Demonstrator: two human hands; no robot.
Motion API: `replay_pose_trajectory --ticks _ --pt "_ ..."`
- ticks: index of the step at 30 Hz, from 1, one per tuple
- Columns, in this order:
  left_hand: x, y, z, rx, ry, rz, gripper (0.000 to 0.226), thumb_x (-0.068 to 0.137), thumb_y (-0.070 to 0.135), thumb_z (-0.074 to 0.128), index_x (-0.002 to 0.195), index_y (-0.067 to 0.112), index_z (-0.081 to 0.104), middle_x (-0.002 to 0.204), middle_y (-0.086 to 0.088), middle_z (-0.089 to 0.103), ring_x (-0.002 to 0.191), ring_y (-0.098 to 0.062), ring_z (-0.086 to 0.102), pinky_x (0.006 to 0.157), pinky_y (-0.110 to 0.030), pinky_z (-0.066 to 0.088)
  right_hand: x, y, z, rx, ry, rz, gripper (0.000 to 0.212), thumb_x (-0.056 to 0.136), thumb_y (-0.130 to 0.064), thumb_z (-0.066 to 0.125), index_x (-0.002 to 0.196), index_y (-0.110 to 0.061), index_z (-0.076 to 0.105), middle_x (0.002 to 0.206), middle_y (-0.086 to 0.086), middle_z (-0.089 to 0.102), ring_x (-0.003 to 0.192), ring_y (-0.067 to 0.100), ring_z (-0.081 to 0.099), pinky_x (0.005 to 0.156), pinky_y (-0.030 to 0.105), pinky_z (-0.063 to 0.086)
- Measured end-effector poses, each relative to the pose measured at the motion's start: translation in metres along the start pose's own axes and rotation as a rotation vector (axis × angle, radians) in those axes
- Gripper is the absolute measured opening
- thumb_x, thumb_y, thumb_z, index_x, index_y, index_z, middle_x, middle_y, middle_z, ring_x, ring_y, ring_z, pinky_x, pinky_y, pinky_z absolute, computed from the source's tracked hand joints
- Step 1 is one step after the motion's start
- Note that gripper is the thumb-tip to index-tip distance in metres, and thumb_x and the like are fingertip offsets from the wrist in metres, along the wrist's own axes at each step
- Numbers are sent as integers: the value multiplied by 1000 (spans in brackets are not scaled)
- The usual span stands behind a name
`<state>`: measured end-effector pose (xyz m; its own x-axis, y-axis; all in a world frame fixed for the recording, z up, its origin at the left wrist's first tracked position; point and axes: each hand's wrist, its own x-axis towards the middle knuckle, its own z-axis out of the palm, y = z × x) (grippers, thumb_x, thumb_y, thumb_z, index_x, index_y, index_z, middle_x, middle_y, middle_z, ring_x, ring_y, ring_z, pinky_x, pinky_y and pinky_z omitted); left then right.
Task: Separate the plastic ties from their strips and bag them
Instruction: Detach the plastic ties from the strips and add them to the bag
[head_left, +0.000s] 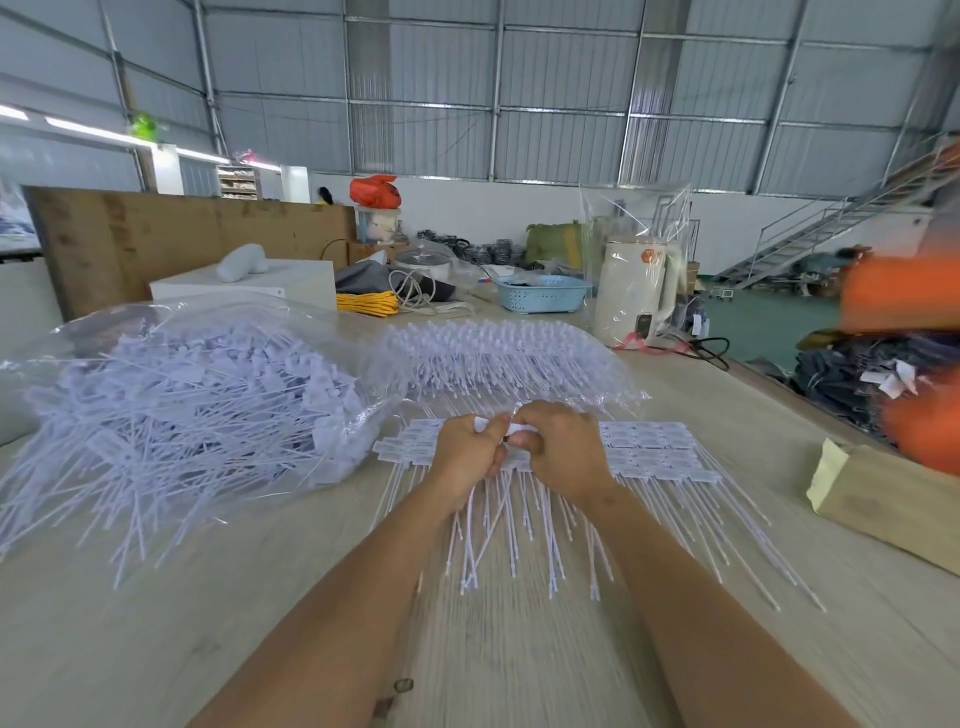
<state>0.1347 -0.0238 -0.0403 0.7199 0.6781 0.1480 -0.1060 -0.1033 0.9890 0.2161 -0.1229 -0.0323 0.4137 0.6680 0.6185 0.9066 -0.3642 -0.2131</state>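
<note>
From the head view: two hands meeting over the strips of ties (649, 441) laid flat on the tabletop (260, 597), heads away from the body and tails fanned toward it, likely so each head can be snapped off within easy reach. Left hand (467, 449) curled in a closed grip around a bunch of tie heads; right hand (563, 447) pinching a white tie head (514, 429) between thumb and fingers, apparently twisting it free. To the left, one clear bag (171, 400) lying open-mouthed toward the work, stuffed with loose ties (far too many to count), handy for dropping. Behind, a second clear bag (498, 358) of unseparated strips, waiting as stock. Strips under the hands: several overlapping, exact number unclear.
</note>
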Motion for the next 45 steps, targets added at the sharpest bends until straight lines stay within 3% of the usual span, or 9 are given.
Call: replay_pose_trajectory --ticks 3,6,8,12,18,24,31,34,45 --pt "-2 4 2 19 -12 -26 34 90 10 57 56 9 54 36 4 45 31 -8 37 35 -15 27 -2 1 0 -141 35 -113 14 82 -8 61 85 -21 66 91 -5 67 94 22 56 76 32 20" --pt "-2 9 -3 -154 -58 -112 32 90 9 55 59 10 51 36 6 35 29 -7 28 33 -13 21 4 3 -1 -104 109 -65 12 86 -8 60 89 -18 67 94 -3 67 96 24 54 78 34 29" --pt "0 13 -11 -268 -110 -144 31 91 10 50 60 10 50 37 8 28 30 -5 23 32 -12 18 8 11 -10 134 196 81 8 89 -8 59 88 -11 66 91 3 65 92 24 55 75 29 38" --pt "2 10 -15 -347 -51 -128 27 96 16 50 70 9 55 40 6 39 32 -7 32 35 -15 25 11 16 -37 601 334 285 13 86 -7 62 75 -14 59 78 -10 56 77 8 51 65 13 32" --pt "1 9 0 -388 -30 -81 20 99 13 47 85 7 59 57 -5 51 39 -8 45 38 -18 36 21 -20 -27 508 113 146 5 82 -9 68 84 -5 70 87 3 55 87 13 51 76 14 35" --pt "-2 9 1 -423 -92 -162 68 93 63 26 91 4 60 65 -11 56 51 -17 49 45 -23 40 16 -27 -7 487 90 295 12 87 -8 62 93 -1 70 103 15 60 93 17 51 77 17 33" --pt "0 0 -3 -325 -46 -15 22 96 15 53 76 6 56 60 -8 51 41 -9 49 40 -19 38 11 -20 -2 687 14 416 14 90 3 50 85 0 62 85 9 62 71 15 57 63 16 44" --pt "2 -1 -4 -304 -11 17 21 97 16 53 77 7 57 56 -5 52 41 -9 48 40 -19 38 8 -13 -1 857 -40 504 11 92 -4 52 83 -6 57 70 9 56 54 14 55 58 30 49" --pt "6 -20 -7 -125 -9 -40 25 95 27 56 76 10 60 53 2 58 44 -6 53 45 -19 43 -7 0 18 886 -98 552 10 91 -9 57 85 -2 62 61 6 60 45 4 56 47 14 45"
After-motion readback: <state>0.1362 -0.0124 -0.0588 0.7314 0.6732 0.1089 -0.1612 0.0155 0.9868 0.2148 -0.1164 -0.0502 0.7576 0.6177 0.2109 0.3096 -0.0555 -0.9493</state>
